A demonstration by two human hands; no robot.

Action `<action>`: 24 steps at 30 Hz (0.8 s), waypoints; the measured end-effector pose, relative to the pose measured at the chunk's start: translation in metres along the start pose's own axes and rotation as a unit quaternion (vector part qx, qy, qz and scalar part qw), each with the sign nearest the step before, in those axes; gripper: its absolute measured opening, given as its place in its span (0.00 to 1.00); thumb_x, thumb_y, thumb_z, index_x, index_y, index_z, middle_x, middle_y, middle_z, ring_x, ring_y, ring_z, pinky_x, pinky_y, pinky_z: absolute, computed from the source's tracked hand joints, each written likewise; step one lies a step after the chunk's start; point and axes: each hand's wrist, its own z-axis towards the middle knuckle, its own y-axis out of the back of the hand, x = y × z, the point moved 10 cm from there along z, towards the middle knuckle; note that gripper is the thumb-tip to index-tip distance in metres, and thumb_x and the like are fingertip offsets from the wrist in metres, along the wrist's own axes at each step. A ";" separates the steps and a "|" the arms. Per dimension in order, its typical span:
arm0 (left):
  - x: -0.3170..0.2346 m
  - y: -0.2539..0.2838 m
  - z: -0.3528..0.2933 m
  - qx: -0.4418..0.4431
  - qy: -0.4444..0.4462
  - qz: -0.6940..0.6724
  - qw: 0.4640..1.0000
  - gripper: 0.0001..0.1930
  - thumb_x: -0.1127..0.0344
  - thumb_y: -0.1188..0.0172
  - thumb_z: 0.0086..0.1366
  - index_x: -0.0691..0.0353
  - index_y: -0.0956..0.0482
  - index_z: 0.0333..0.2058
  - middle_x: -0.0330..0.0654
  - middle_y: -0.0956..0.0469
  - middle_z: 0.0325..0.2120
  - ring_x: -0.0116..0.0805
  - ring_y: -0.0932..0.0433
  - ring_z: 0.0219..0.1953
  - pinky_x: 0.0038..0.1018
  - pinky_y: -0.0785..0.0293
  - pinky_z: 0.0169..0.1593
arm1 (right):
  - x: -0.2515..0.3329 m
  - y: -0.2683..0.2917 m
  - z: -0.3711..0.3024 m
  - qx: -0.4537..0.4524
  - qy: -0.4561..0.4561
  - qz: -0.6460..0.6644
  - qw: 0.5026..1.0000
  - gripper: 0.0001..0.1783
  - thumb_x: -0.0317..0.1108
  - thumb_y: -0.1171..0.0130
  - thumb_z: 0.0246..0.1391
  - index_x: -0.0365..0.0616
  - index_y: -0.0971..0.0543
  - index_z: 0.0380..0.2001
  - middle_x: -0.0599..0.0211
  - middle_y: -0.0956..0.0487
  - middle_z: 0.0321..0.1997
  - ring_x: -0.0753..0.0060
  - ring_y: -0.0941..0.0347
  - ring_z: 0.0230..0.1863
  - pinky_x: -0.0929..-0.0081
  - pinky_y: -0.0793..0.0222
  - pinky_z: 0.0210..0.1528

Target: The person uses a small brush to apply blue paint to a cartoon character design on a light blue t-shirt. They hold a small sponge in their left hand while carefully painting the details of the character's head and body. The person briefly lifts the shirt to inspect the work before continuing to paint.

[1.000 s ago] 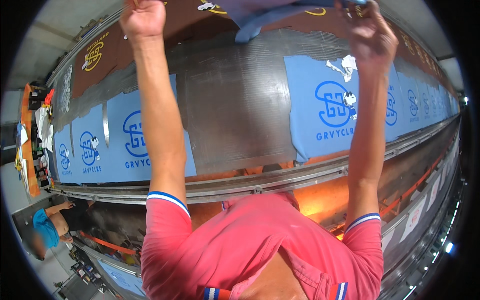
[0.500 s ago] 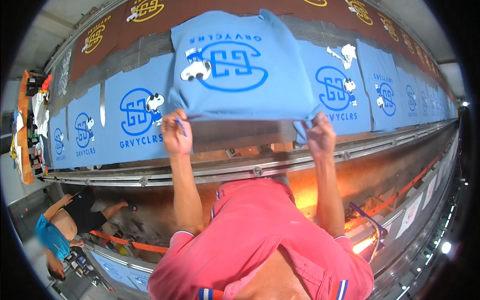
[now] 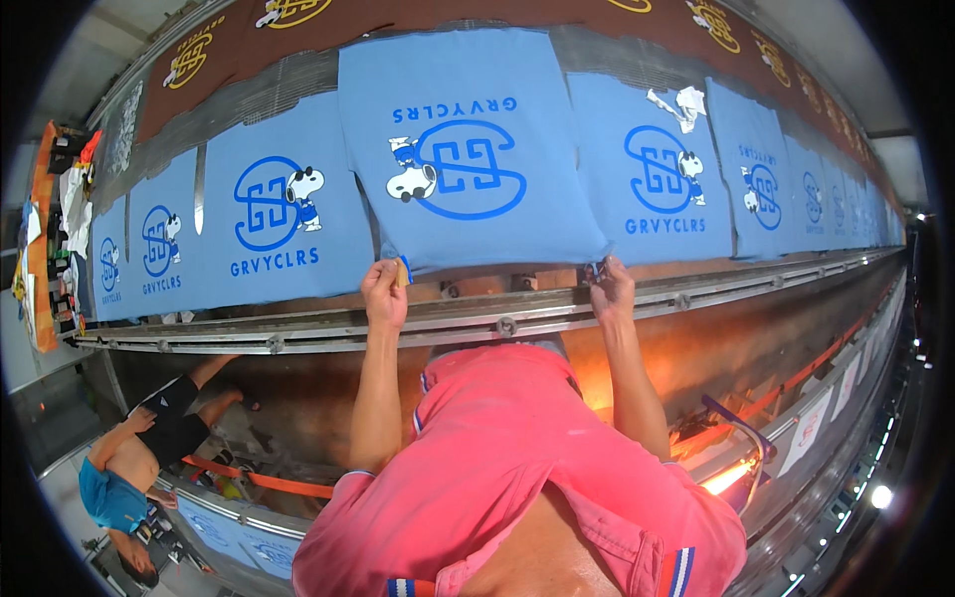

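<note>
A light-blue fabric panel (image 3: 477, 239) with a blue emblem and a white cartoon dog lies nearly flat in front of me, its print upside down to me. My left hand (image 3: 385, 296) is closed in a pinch at its near left corner, with a small yellow-and-blue bit showing by the fingertips. At the near right corner, my right hand (image 3: 613, 293) pinches the cloth. The near edge stretches between both hands. Similar printed blue panels lie on either side, one left (image 3: 224, 224) and one right (image 3: 637, 109), partly overlapped by the held one.
A metal rail (image 3: 448, 326) runs along the table's near edge. Brown printed panels (image 3: 398, 20) lie behind the blue ones. White crumpled scrap (image 3: 688, 107) rests on the right panel. A glowing heater (image 3: 731, 478) stands behind me at right. Another person (image 3: 124, 468) is at lower left.
The blue panel, raised and bulging before, has come down flatter onto the table. Both my hands moved lower toward the rail, still gripping its near corners.
</note>
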 end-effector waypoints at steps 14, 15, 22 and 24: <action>0.018 0.043 -0.007 -0.128 -0.018 0.063 0.990 0.09 0.70 0.44 0.65 0.67 0.27 0.41 0.44 0.24 0.39 0.37 0.27 0.45 0.29 0.33 0.51 | 0.136 0.033 0.105 -0.085 0.025 -0.111 0.990 0.11 0.31 0.44 0.56 0.44 0.28 0.43 0.68 0.25 0.37 0.70 0.29 0.40 0.67 0.29 0.43; 0.011 0.049 -0.010 -0.119 -0.039 0.085 0.988 0.12 0.66 0.42 0.64 0.64 0.26 0.44 0.39 0.25 0.42 0.36 0.28 0.47 0.39 0.37 0.55 | 0.173 0.028 0.137 -0.085 0.066 -0.095 0.990 0.09 0.33 0.42 0.56 0.45 0.27 0.40 0.69 0.25 0.35 0.71 0.29 0.37 0.70 0.29 0.39; 0.002 0.028 -0.043 -0.189 -0.059 0.038 0.979 0.07 0.68 0.44 0.65 0.63 0.27 0.40 0.42 0.23 0.39 0.39 0.26 0.48 0.52 0.39 0.63 | 0.329 -0.019 0.355 0.041 0.159 -0.024 0.986 0.13 0.26 0.45 0.55 0.35 0.31 0.43 0.52 0.28 0.42 0.52 0.29 0.46 0.55 0.25 0.51; 0.003 0.027 -0.046 -0.192 -0.065 0.001 0.979 0.06 0.69 0.44 0.65 0.63 0.26 0.39 0.43 0.23 0.38 0.39 0.26 0.47 0.53 0.39 0.63 | 0.340 -0.033 0.391 0.055 0.151 0.008 0.987 0.16 0.16 0.46 0.49 0.25 0.33 0.43 0.46 0.30 0.46 0.48 0.30 0.47 0.57 0.26 0.56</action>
